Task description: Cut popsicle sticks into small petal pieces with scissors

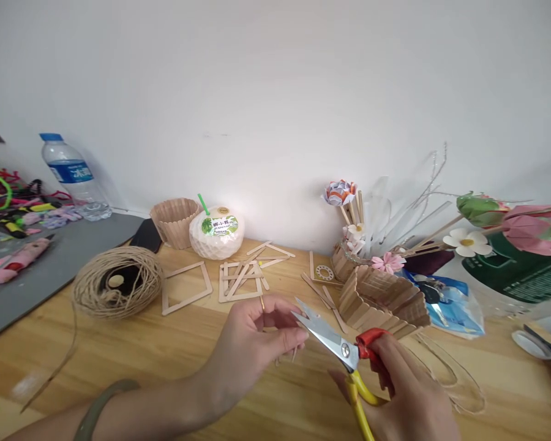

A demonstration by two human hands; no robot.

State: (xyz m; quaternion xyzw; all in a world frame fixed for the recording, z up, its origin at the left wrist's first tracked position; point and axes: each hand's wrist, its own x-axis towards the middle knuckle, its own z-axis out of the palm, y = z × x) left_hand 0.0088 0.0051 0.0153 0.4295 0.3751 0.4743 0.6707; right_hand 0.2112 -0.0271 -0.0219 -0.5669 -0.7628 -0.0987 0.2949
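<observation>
My right hand (406, 392) grips scissors (335, 346) with red and yellow handles. Their silver blades are parted and point left, with the tips beside the fingers of my left hand (269, 331). Thumb and fingertips of that left hand are pinched together, and short thin ends of what looks like twine (294, 353) hang below them. Most of that piece is hidden by the fingers. A large ball of twine (140, 288) rests on the table to the left, one loose end trailing toward the front. Loops of thin twine (468, 392) lie right of my right hand.
Wooden stick frames (188, 304) and loose sticks lie behind my hands. A scalloped wooden box (386, 306) stands near the scissors. Farther back are another wooden container (174, 223), a white coconut drink (218, 236), a water bottle (71, 174) and craft flowers (468, 243).
</observation>
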